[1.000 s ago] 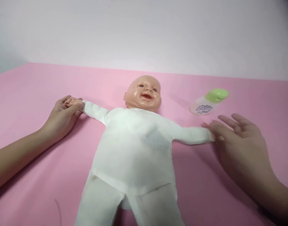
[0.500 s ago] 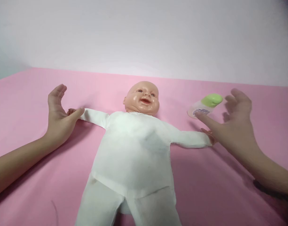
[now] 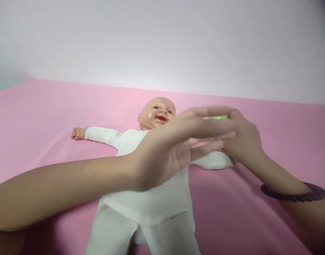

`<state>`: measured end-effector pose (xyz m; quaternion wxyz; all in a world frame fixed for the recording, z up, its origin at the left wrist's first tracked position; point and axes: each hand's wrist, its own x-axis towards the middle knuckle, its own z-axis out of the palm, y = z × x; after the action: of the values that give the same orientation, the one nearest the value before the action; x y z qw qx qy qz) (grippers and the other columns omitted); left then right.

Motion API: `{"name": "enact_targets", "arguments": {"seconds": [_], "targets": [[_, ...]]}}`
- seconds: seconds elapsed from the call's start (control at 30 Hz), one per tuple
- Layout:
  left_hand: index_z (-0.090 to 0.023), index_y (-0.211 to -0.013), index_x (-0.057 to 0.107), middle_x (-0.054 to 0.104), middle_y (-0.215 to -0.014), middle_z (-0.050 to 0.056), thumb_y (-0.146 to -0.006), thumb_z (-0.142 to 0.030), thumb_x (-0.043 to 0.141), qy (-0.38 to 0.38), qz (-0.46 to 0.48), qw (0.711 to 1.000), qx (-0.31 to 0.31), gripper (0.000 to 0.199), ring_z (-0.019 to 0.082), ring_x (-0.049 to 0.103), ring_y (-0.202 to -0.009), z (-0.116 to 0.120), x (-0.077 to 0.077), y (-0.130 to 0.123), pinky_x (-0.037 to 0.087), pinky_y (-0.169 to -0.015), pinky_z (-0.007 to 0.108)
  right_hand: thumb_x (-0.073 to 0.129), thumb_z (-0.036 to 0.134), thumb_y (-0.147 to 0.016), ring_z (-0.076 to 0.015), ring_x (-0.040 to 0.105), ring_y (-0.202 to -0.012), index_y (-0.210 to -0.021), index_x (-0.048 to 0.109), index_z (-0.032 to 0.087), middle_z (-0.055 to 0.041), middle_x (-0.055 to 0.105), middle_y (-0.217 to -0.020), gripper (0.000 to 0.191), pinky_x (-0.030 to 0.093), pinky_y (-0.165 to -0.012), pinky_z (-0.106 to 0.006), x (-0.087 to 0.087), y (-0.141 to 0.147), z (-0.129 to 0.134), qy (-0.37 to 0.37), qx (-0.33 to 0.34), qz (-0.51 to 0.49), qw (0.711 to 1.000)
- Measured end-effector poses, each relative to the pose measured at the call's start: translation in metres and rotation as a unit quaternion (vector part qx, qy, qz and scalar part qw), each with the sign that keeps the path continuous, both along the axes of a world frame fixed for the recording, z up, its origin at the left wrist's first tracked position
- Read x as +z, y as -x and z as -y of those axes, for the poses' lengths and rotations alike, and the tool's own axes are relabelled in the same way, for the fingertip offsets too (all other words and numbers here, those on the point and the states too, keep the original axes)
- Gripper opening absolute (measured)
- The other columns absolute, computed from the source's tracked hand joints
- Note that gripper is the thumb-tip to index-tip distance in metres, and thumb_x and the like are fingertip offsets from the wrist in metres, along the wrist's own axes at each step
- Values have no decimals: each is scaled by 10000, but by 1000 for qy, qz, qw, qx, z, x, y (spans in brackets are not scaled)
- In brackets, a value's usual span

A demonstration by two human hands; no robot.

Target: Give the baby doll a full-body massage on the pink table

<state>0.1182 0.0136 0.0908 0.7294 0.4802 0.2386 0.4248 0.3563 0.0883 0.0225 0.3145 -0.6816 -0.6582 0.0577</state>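
A baby doll in a white shirt and trousers lies on its back, arms spread, its bald head at the far end. My left hand reaches across above the doll's chest to the right. Its fingers are stretched out and blurred by motion, with nothing seen in them. My right hand is beside the doll's arm on the right, close to my left fingertips. Its own fingers are mostly hidden. Only a sliver of the bottle's green cap shows between my hands; the rest is covered.
Beneath the doll spreads a pink cloth with soft creases. A pale wall rises behind its far edge. A dark beaded bracelet is round my right wrist.
My left hand has left the doll's hand on the left and swung right across its chest. My right hand has shifted left, in front of the bottle, which is now mostly covered.
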Motion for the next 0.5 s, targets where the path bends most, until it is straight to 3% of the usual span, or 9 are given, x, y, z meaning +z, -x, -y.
{"name": "enact_targets", "arguments": {"seconds": [0.07, 0.13, 0.23, 0.33, 0.43, 0.5], "targets": [[-112, -1428, 550, 647, -1451, 178, -952, -307, 418, 119, 33, 991, -56, 531, 335, 474, -1508, -13, -7, -10, 330, -1287, 525, 619, 633, -904, -299, 672, -837, -1108, 660, 253, -123, 750, -1020, 433, 520, -759, -458, -1, 3, 4, -6, 7, -58, 998], [-85, -1568, 405, 525, -1582, 195, -957, -369, 418, 194, 52, 978, -50, 674, 305, 367, -1572, -22, -17, -14, 264, -1314, 468, 642, 715, -858, -279, 676, -803, -981, 659, 255, -96, 746, -953, 476, 513, -716, -428, -2, 7, 8, -28, 31, -82, 996], [-44, -1647, 232, 365, -1688, 200, -948, -438, 428, 235, 72, 969, -20, 826, 265, 264, -1612, -27, -29, -13, 265, -1305, 388, 655, 771, -826, -236, 653, -667, -913, 612, 252, -51, 724, -834, 528, 495, -625, -393, -4, 15, 15, -25, 76, -71, 994], [-56, -1668, 176, 297, -1725, 175, -942, -449, 418, 245, 73, 967, -16, 861, 232, 210, -1628, -26, -31, -11, 246, -1301, 356, 466, 798, -933, -245, 660, -642, -992, 599, 247, -57, 704, -795, 570, 503, -591, -399, -4, 21, 21, 6, 113, -48, 992], [-76, -1684, 126, 248, -1749, 153, -934, -440, 414, 243, 64, 968, -15, 882, 213, 170, -1636, -25, -29, -12, 229, -1300, 350, 322, 709, -1026, -333, 707, -1005, -1240, 596, 213, -147, 715, -1092, 605, 576, -823, -515, -7, 20, 23, -87, 149, -13, 985], [-67, -1684, 113, 221, -1758, 149, -940, -446, 402, 242, 61, 968, -16, 884, 200, 162, -1637, -26, -28, -12, 237, -1294, 331, 328, 615, -1061, -365, 564, -1342, -1421, 524, 215, -185, 599, -1404, 573, 491, -1071, -602, -9, 17, 23, -198, 181, 13, 963]]}}
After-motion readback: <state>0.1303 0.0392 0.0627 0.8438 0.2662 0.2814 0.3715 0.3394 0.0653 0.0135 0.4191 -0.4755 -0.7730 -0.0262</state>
